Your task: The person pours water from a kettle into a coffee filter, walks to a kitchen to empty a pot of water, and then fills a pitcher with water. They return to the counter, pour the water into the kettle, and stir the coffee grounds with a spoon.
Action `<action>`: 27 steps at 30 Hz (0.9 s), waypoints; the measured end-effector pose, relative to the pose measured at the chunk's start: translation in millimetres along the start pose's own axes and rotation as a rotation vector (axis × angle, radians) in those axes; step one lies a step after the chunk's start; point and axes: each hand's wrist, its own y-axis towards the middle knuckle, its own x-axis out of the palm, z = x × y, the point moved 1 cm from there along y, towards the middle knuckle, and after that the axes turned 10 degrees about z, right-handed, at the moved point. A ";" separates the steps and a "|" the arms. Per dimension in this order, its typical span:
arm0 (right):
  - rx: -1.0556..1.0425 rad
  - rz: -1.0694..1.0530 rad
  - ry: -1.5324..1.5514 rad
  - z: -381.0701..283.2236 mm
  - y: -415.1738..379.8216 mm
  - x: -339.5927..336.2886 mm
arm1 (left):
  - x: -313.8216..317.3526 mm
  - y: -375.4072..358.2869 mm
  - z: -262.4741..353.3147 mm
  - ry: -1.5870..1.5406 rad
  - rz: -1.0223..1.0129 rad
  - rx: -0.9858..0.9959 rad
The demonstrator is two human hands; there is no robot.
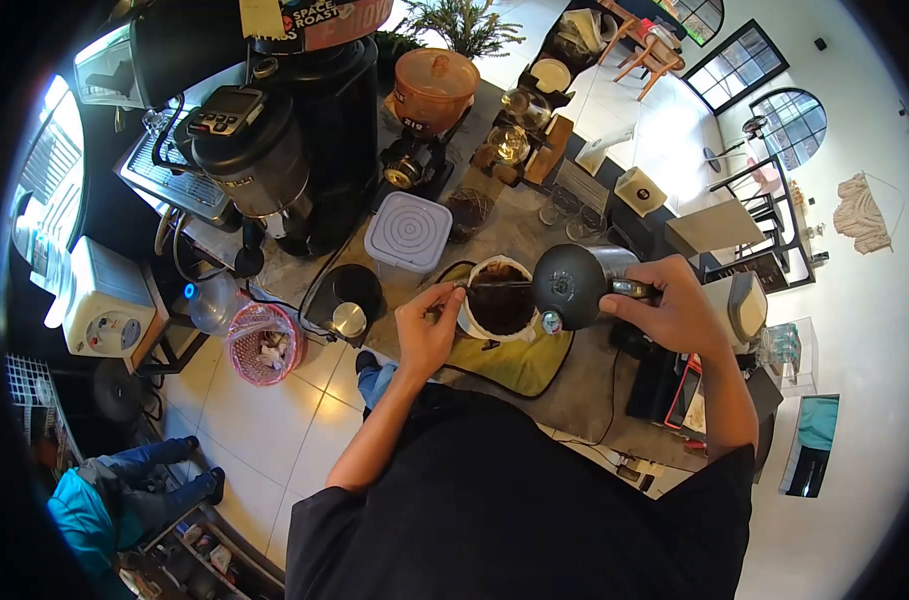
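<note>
My right hand (664,305) is wrapped around the handle of a dark-lidded kettle (566,285), which is held beside a filter of coffee grounds (501,308). A thin dark bar (499,285) spans the grounds between the kettle and my left fingers. At the left edge of the filter, my left hand (429,328) is closed in a pinch; I cannot tell what is between its fingertips. Under the filter lies a yellow-green cloth (519,365).
A lidded pale container (408,232) stands behind the filter, near a coffee grinder (429,110). A large black-and-steel brewer (249,150) stands at the left. Below the counter is a pink basket (264,345). Another person in teal (84,510) is at lower left.
</note>
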 end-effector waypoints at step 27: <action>0.299 -0.044 0.117 51.9 -60.0 -19.3 | -5.2 -4.8 -0.6 0.011 -0.045 -0.001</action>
